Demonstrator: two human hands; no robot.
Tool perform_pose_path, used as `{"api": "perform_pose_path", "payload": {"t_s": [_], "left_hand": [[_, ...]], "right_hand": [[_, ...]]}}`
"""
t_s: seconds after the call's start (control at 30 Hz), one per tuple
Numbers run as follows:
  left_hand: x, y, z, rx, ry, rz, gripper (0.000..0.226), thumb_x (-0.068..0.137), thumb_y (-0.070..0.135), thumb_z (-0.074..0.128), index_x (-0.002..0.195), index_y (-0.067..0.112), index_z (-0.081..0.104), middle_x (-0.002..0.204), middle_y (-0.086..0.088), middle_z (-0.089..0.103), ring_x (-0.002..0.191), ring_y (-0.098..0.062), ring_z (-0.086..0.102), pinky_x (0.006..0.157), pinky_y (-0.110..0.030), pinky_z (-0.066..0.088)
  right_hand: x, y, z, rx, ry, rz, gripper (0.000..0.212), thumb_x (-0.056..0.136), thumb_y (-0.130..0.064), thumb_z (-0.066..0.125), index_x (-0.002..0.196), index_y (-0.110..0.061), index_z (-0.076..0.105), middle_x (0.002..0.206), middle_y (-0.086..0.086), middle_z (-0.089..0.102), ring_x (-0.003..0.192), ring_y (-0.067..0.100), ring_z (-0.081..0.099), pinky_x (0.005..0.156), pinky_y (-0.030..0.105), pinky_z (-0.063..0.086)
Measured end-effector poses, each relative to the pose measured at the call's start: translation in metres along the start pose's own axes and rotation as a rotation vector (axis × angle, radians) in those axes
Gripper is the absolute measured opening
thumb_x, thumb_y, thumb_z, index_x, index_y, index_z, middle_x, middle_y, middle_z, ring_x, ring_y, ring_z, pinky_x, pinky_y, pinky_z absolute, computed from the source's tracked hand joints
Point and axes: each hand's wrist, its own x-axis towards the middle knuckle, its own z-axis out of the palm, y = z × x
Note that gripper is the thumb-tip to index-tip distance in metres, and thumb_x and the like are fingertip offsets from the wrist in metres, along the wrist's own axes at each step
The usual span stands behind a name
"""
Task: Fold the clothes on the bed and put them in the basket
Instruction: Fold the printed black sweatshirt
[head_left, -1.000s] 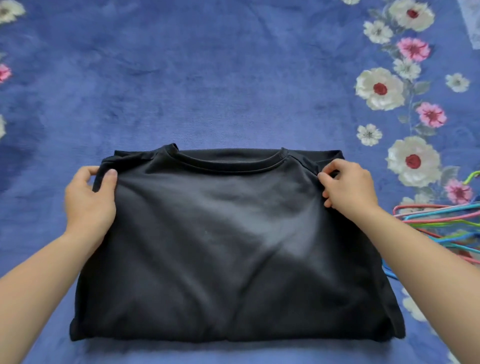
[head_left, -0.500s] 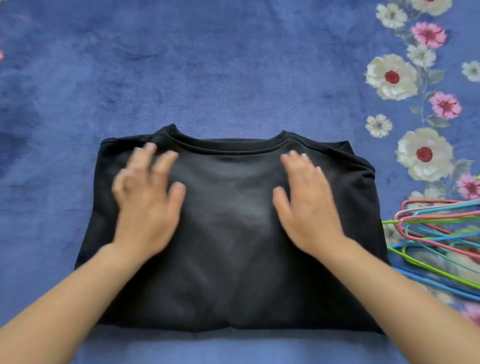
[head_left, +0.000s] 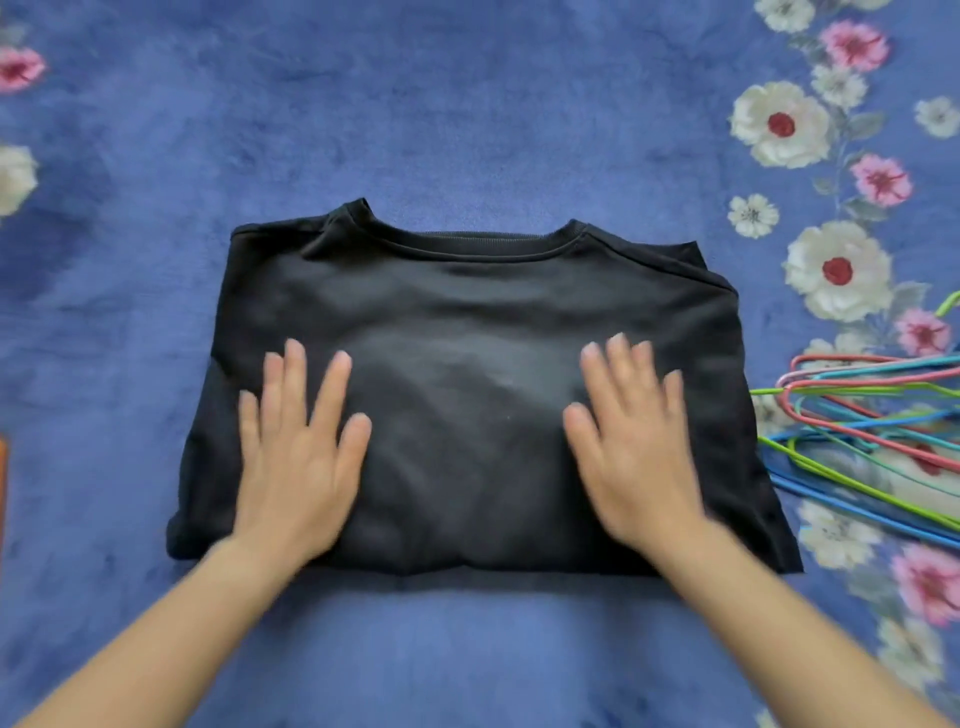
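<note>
My left hand (head_left: 298, 457) lies flat on the lower left part of the folded black shirt (head_left: 467, 322), fingers straight and slightly spread, grasping nothing. My right hand (head_left: 636, 452) lies the same way on the lower right part, palm down, fingers straight, a little blurred. The shirt sits in the middle of the frame on the bed (head_left: 467, 119), which is covered in blue plush with white and pink flowers down the right side; its round neckline points toward the top of the frame and its folded edge runs just above my wrists. A pile of coloured wire hangers (head_left: 862, 415) lies on the bed at the right edge of the frame, just beside the shirt's right side.
</note>
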Motion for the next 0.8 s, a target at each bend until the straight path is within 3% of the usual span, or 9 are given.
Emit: {"api": "perform_pose_path", "payload": {"t_s": [0.13, 0.2, 0.27, 0.33, 0.4, 0.5, 0.57, 0.67, 0.8], "left_hand": [[-0.060, -0.014, 0.023, 0.098, -0.082, -0.025, 0.062, 0.096, 0.050, 0.021, 0.154, 0.028, 0.022, 0.162, -0.011, 0.011, 0.149, -0.029, 0.009, 0.116, -0.051, 0.013], [-0.073, -0.037, 0.020, 0.138, -0.077, -0.111, 0.063, 0.096, 0.048, 0.025, 0.153, 0.021, 0.028, 0.160, -0.012, 0.019, 0.147, -0.032, 0.018, 0.113, -0.054, 0.020], [-0.083, -0.047, 0.012, 0.110, -0.036, -0.220, 0.060, 0.100, 0.047, 0.030, 0.155, 0.024, 0.020, 0.162, -0.009, 0.012, 0.148, -0.029, 0.011, 0.115, -0.054, 0.014], [-0.087, -0.041, 0.002, -0.141, 0.040, -0.516, 0.069, 0.097, 0.048, 0.045, 0.155, 0.029, 0.013, 0.162, -0.009, 0.007, 0.147, -0.029, 0.006, 0.114, -0.055, 0.009], [-0.091, -0.032, -0.010, -0.543, 0.184, -0.881, 0.072, 0.092, 0.041, 0.059, 0.151, 0.023, 0.021, 0.150, -0.012, 0.030, 0.138, -0.030, 0.024, 0.111, -0.049, 0.020], [-0.089, -0.022, -0.018, -1.299, 0.287, -1.164, 0.026, 0.093, 0.033, 0.062, 0.112, 0.017, 0.055, 0.110, -0.005, 0.058, 0.093, -0.017, 0.058, 0.085, -0.031, 0.046], [-0.082, -0.017, -0.025, -1.604, 0.229, -1.205, 0.014, 0.094, 0.030, 0.062, 0.102, 0.020, 0.057, 0.102, -0.001, 0.063, 0.086, -0.012, 0.061, 0.087, -0.030, 0.050], [-0.075, -0.017, -0.030, -1.700, 0.230, -1.144, 0.031, 0.098, 0.027, 0.058, 0.127, 0.022, 0.052, 0.116, 0.001, 0.062, 0.104, -0.018, 0.062, 0.092, -0.037, 0.051], [-0.094, -0.028, -0.048, -1.677, 0.415, -0.948, 0.017, 0.103, 0.018, 0.046, 0.111, 0.031, 0.054, 0.120, 0.004, 0.063, 0.105, -0.016, 0.063, 0.082, -0.038, 0.054]], "right_hand": [[-0.070, -0.008, 0.020, -0.185, -0.139, -0.254, 0.057, 0.100, -0.042, 0.029, 0.153, -0.021, 0.030, 0.160, 0.005, 0.024, 0.147, 0.029, 0.023, 0.115, 0.054, 0.020], [-0.085, 0.025, 0.016, -0.250, -0.167, -0.072, 0.059, 0.098, -0.044, 0.028, 0.153, -0.023, 0.028, 0.160, 0.004, 0.026, 0.146, 0.030, 0.026, 0.112, 0.057, 0.025], [-0.103, 0.054, 0.005, -0.222, -0.151, 0.170, 0.060, 0.096, -0.045, 0.029, 0.151, -0.023, 0.032, 0.158, 0.005, 0.030, 0.145, 0.028, 0.028, 0.110, 0.058, 0.023], [-0.116, 0.067, -0.008, -0.109, -0.033, 0.396, 0.060, 0.093, -0.044, 0.042, 0.148, -0.021, 0.038, 0.156, 0.008, 0.033, 0.143, 0.028, 0.029, 0.109, 0.058, 0.021], [-0.124, 0.068, -0.020, 0.210, 0.123, 0.739, 0.063, 0.088, -0.044, 0.058, 0.141, -0.013, 0.043, 0.145, 0.016, 0.041, 0.135, 0.031, 0.035, 0.107, 0.053, 0.026], [-0.112, 0.064, -0.030, 0.971, 0.289, 1.212, 0.035, 0.083, -0.042, 0.072, 0.099, -0.013, 0.061, 0.097, 0.007, 0.063, 0.099, 0.026, 0.057, 0.081, 0.040, 0.047], [-0.102, 0.067, -0.028, 1.310, 0.311, 1.300, 0.020, 0.081, -0.027, 0.077, 0.090, -0.017, 0.062, 0.089, -0.002, 0.067, 0.088, 0.018, 0.064, 0.067, 0.033, 0.052], [-0.091, 0.076, -0.025, 1.449, 0.292, 1.258, 0.044, 0.073, -0.005, 0.078, 0.115, -0.009, 0.063, 0.104, 0.006, 0.072, 0.092, 0.021, 0.070, 0.057, 0.029, 0.057], [-0.110, 0.091, -0.037, 1.560, 0.348, 1.143, 0.067, 0.054, 0.003, 0.078, 0.119, 0.002, 0.064, 0.111, 0.012, 0.072, 0.100, 0.027, 0.070, 0.067, 0.032, 0.059]]}}
